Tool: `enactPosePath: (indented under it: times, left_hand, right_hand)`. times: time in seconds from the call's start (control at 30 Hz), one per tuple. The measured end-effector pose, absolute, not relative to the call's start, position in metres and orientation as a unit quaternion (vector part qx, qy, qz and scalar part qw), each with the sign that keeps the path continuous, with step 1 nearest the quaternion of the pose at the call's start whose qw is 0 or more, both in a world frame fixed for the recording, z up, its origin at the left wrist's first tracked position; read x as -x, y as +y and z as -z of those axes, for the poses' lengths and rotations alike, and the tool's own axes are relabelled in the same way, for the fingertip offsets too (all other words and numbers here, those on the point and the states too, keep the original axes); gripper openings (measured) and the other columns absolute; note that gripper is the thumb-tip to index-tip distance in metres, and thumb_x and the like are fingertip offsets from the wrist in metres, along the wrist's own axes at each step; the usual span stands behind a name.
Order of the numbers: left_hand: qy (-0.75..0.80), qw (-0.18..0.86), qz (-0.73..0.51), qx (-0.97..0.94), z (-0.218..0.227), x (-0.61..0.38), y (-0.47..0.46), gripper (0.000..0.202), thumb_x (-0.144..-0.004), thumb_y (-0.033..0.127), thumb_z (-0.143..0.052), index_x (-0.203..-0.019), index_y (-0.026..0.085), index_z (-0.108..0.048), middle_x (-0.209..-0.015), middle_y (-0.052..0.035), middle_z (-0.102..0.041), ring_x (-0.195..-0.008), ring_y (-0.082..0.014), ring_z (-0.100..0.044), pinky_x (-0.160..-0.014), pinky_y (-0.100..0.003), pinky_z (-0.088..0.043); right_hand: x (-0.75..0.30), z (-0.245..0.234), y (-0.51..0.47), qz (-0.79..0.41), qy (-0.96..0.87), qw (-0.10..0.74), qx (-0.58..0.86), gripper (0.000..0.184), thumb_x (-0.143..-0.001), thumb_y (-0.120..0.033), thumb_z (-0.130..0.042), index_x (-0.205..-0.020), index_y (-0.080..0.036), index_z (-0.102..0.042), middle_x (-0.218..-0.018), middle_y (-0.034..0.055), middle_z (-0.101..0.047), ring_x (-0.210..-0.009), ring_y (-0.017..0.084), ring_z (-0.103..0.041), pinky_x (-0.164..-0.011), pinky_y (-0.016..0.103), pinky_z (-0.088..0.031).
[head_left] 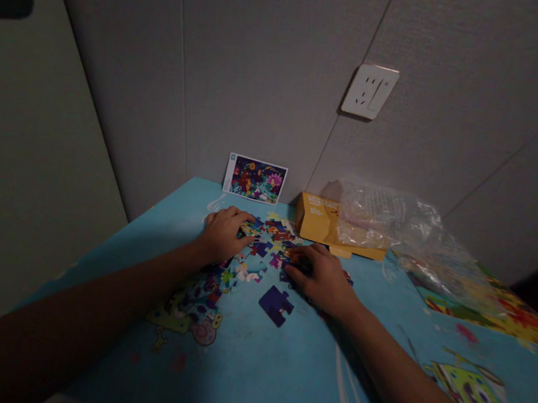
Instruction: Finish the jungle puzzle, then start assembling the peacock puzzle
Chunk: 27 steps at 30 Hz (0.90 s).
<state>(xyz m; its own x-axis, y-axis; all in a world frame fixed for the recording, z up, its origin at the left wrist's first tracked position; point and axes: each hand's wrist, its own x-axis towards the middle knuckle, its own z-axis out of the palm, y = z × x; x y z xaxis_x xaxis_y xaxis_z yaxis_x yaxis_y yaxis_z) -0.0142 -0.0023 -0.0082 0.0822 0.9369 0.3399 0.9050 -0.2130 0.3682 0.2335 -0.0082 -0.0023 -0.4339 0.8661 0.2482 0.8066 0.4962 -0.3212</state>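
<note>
A loose heap of colourful jigsaw pieces point(278, 231) lies on the blue cartoon-print table cover, between and under my hands. My left hand point(224, 234) rests at the heap's left side, its fingers stretched over the pieces and its thumb apart. On the right, my right hand point(324, 280) touches the pieces, with fingers bent and a gap between thumb and index finger. No piece is visibly gripped, though what lies under the palms is hidden. One dark purple corner piece point(275, 305) sits alone nearer to me. More pieces point(208, 290) lie beside my left forearm.
A picture card point(255, 179) of a colourful underwater scene leans against the wall behind the heap. To its right are a yellow box point(317, 219) and a crumpled clear plastic bag point(393, 216). A wall socket point(370, 92) is above. The table cover point(252, 381) extends toward me.
</note>
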Motion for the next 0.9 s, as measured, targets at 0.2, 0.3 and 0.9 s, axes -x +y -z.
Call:
enactPosePath:
  times: [0.2,0.3,0.9]
  left_hand:
    - [0.623,0.013,-0.262,-0.737,0.006,0.014,-0.003,0.031,-0.082,0.025,-0.057,-0.113,0.025,-0.064,-0.115,-0.0067,-0.063,-0.114,-0.0288,-0.054,-0.099,-0.049,-0.037]
    - [0.617,0.011,-0.265,-0.741,0.006,0.014,-0.003,0.034,-0.081,0.021,-0.054,-0.112,0.025,-0.065,-0.115,-0.0064,-0.063,-0.112,-0.0286,-0.054,-0.099,-0.049,-0.038]
    - [0.482,0.063,-0.194,-0.852,0.007,0.013,-0.011,0.056,-0.075,0.038,-0.07,-0.13,0.032,-0.058,-0.136,-0.0017,-0.058,-0.135,-0.0375,-0.029,-0.108,-0.058,-0.022]
  right_hand:
    - [-0.235,0.003,-0.006,-0.072,-0.84,0.196,0.501,0.027,-0.087,-0.03,-0.058,-0.109,-0.018,-0.067,-0.099,0.0083,-0.066,-0.092,0.022,-0.061,-0.082,0.033,-0.043]
    - [-0.236,0.003,-0.005,-0.069,-0.836,0.199,0.507,0.026,-0.087,-0.029,-0.056,-0.108,-0.018,-0.067,-0.097,0.0081,-0.067,-0.089,0.021,-0.061,-0.08,0.032,-0.043]
    - [-0.235,-0.004,-0.012,-0.075,-0.869,0.183,0.453,0.034,-0.083,-0.039,-0.064,-0.109,-0.017,-0.068,-0.101,0.0099,-0.065,-0.095,0.024,-0.061,-0.085,0.036,-0.045]
